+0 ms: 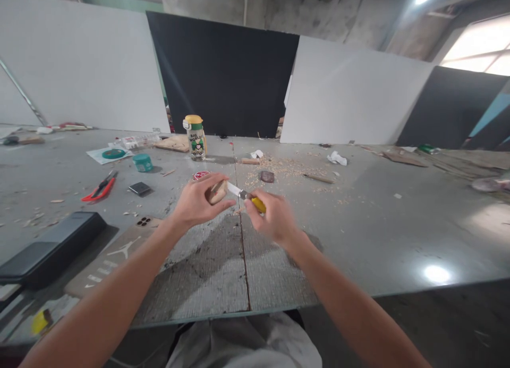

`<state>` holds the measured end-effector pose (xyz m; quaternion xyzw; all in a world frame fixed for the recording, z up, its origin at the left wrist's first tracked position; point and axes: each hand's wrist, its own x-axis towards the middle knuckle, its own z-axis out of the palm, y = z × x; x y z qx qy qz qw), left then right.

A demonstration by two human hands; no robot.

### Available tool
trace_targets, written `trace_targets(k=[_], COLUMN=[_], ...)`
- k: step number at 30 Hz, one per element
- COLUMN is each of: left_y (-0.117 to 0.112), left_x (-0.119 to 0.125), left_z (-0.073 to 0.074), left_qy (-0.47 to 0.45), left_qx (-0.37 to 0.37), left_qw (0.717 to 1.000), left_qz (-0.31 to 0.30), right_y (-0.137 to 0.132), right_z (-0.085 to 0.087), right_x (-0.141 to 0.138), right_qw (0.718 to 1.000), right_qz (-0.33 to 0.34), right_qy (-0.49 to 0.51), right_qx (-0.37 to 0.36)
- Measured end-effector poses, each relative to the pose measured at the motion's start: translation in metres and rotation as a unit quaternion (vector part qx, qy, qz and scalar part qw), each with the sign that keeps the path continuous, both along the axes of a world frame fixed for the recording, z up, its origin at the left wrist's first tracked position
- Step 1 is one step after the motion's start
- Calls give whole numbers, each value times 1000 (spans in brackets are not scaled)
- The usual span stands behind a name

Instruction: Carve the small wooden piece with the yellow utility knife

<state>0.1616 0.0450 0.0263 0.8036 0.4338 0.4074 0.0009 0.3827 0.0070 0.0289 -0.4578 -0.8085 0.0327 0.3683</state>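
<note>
My left hand (197, 200) is wrapped round a small pale wood piece (218, 192), its thumb stretched toward the right. In my right hand (274, 214) is a utility knife (258, 204) with a yellow handle; my fingers cover much of it. The knife's blade points left and meets or nearly meets the wood's right side; I cannot tell if it touches. Just beyond the hands lie a red round sticker or lid (201, 175) and a dark brownish block (266, 176). Pale shavings (279, 166) are scattered behind them.
A yellow-lidded bottle (195, 138) stands at the back. To the left are red-handled pliers (101, 187), a teal jar (142, 163), a small black square (139, 188), a dark case (51, 246) and a phone (115, 251). A thin stick (319, 178) lies right. Upright panels line the back.
</note>
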Motion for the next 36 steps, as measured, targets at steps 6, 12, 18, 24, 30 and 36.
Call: trace_targets(k=[6, 12, 18, 24, 30, 36], left_y=[1, 2, 2, -1, -9, -9], left_x=[-2, -4, -4, 0, 5, 6], left_z=[-3, -4, -3, 1, 6, 5], left_qy=[35, 52, 48, 44, 26, 26], left_qx=[51, 61, 83, 64, 3, 24], left_qw=[997, 996, 995, 997, 999, 998], left_qz=[-48, -45, -40, -2, 47, 57], right_y=[-2, -2, -4, -5, -7, -9], right_z=[0, 1, 1, 2, 4, 5], right_x=[-2, -1, -2, -2, -3, -5], right_qw=[997, 996, 997, 998, 999, 999], right_qz=[57, 44, 27, 25, 9, -7], right_qy=[-48, -71, -70, -60, -49, -44], right_qx=[-33, -24, -17, -12, -10, -8])
